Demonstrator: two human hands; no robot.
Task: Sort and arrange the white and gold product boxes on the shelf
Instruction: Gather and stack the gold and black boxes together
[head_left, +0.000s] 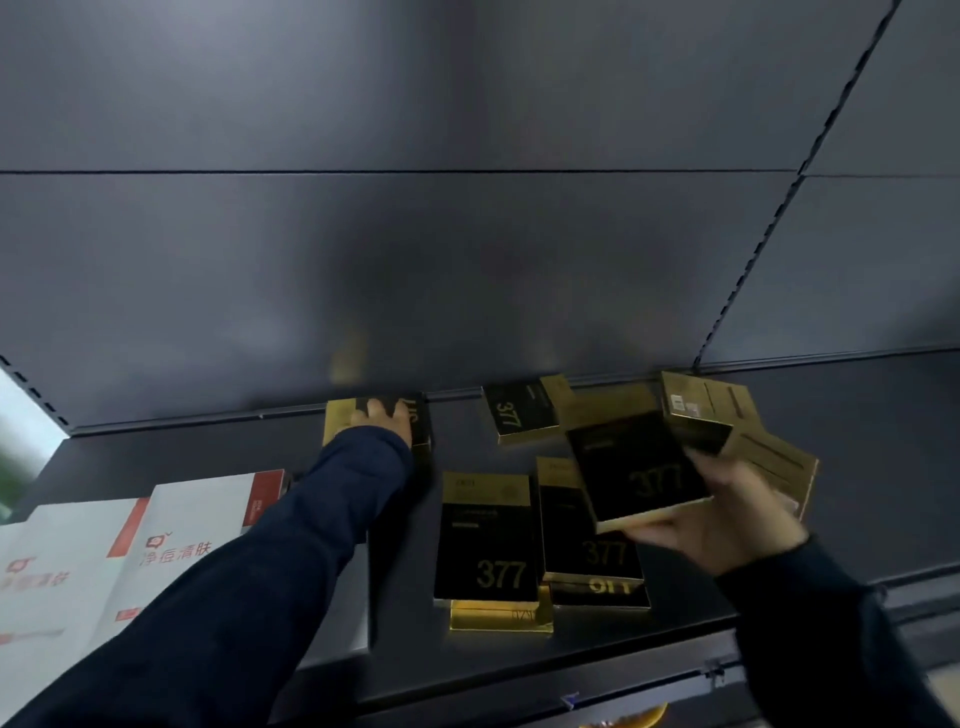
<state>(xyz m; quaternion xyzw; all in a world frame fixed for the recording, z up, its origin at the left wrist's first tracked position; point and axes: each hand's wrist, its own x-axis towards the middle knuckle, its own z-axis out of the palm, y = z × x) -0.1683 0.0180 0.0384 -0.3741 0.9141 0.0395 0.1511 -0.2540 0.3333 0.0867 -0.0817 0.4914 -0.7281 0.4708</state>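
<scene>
Your left hand (382, 418) rests with fingers laid over the rear gold box (418, 423) at 11 o'clock, against the back panel (467, 234). Your right hand (727, 514) grasps the held gold box (639, 467) at 3 o'clock. Loose gold boxes (488, 540) lie scattered between both hands, some overlapping. White boxes (182, 525) sit at 8 o'clock, partly under your left sleeve. The shelf (857, 441) is dark grey.

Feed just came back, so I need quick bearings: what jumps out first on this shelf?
The right hand holds a black-and-gold 377 box above the right side of the shelf. The left hand rests on a gold box at the back wall, with white boxes lying at the left.
</scene>
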